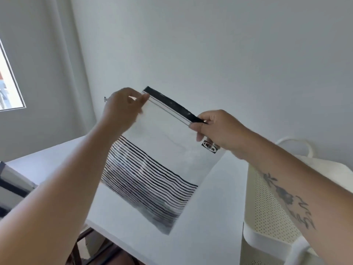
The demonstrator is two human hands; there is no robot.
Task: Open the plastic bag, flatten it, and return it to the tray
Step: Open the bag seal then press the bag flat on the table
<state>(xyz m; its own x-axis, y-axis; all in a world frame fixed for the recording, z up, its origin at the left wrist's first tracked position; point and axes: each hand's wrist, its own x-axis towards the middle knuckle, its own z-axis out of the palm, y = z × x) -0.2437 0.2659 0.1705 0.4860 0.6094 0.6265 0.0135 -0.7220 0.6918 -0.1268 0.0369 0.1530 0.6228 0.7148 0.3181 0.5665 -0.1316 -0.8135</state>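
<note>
A clear zip-top plastic bag [160,150] hangs in the air above the white table, tilted down to the right. It has a black strip along its top edge, thin black stripes across its lower half and a small black logo near the right side. My left hand [122,109] pinches the bag's top left corner. My right hand [215,129] pinches the top right corner at the black strip. The bag's mouth looks closed. The cream perforated tray [267,203] stands at the right, below my right forearm.
The white table [210,217] runs under the bag, its near edge at the bottom left. A dark object [11,188] sits at the left edge. A window [7,81] is in the left wall; a plain wall is behind.
</note>
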